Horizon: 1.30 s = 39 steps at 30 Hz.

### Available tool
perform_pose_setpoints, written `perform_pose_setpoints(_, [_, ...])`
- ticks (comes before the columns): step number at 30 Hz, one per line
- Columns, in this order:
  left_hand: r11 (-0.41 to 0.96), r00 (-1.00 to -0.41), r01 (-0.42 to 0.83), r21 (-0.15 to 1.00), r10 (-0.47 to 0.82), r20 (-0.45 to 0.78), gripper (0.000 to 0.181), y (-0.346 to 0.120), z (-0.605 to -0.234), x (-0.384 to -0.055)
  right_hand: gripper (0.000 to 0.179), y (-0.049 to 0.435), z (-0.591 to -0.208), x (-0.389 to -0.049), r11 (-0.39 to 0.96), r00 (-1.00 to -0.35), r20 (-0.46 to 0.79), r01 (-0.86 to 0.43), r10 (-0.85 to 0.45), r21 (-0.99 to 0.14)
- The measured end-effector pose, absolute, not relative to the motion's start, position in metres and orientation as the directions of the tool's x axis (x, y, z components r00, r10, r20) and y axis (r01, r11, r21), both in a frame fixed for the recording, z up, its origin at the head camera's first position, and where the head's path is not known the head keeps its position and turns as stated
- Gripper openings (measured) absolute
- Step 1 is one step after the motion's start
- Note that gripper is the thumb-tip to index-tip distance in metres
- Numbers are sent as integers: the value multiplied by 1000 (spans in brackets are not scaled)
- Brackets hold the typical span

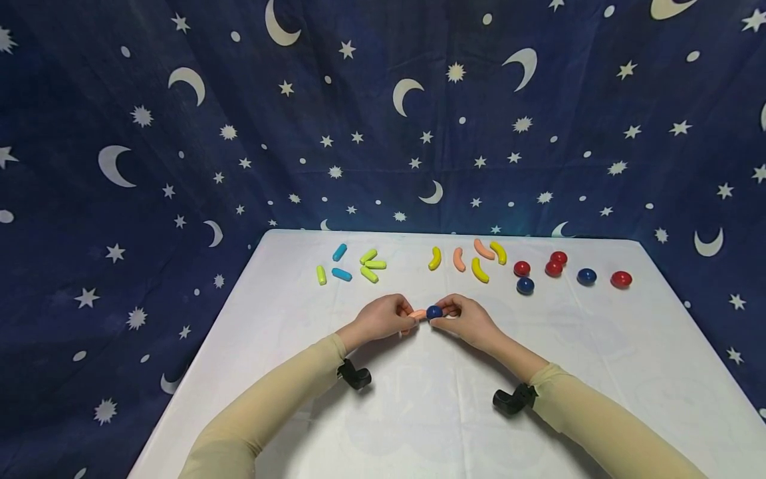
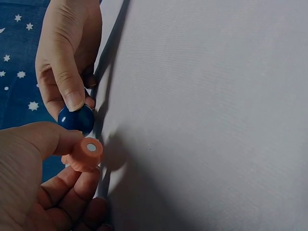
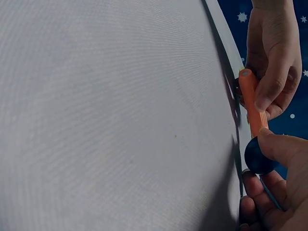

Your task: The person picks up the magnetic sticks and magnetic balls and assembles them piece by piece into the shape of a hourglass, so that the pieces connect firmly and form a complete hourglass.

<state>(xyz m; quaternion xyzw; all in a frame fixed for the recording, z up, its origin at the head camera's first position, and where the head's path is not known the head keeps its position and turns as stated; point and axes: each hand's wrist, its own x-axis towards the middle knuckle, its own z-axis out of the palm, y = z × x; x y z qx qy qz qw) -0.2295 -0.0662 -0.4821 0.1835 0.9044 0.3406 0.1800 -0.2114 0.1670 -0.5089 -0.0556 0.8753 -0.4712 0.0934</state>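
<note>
Over the middle of the table, my left hand (image 1: 383, 317) pinches a peach-orange toy rod (image 1: 419, 314) between thumb and fingers. A small silvery disc (image 2: 91, 147) shows in the rod's end in the left wrist view. My right hand (image 1: 469, 322) grips a glossy dark blue ball (image 1: 434, 312) by thumb and fingertips. Rod and ball meet end to end between the two hands; in the right wrist view the orange rod (image 3: 249, 94) runs down to the ball (image 3: 260, 159). My fingers hide part of both pieces.
Beyond the hands on the white table (image 1: 371, 412) lie lime rods (image 1: 376, 265) and blue rods (image 1: 342, 274) at left. Yellow curved rods (image 1: 480, 270) and peach curved rods (image 1: 459, 259) lie centrally. Red balls (image 1: 621, 279) and blue balls (image 1: 586, 277) lie at right. A starry curtain (image 1: 371, 120) hangs behind.
</note>
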Motion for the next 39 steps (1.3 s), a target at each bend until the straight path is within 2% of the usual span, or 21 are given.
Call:
perform_pose_setpoints(10, [694, -858, 202, 691, 465, -216, 23, -67, -483, -227, 37, 166, -509, -213, 580, -966, -99, -59, -237, -813])
perform_pose_setpoints(21, [707, -860, 239, 665, 472, -194, 25, -66, -482, -228, 42, 163, -508, -217, 598, -949, -91, -113, -301, -793])
perform_pose_setpoints(30, [713, -861, 266, 649, 478, -172, 20, -69, -482, -226, 39, 157, -507, -218, 567, -941, -90, -118, -325, -815])
perform_pose_setpoints(35, [738, -874, 303, 603, 467, -132, 16, -73, -483, -228, 35, 163, -502, -222, 560, -933, -96, -124, -347, -819])
perform_pose_setpoints(39, [777, -889, 318, 543, 443, -114, 16, -77, -483, -229, 31, 179, -491, -233, 613, -949, -28, -179, -314, -770])
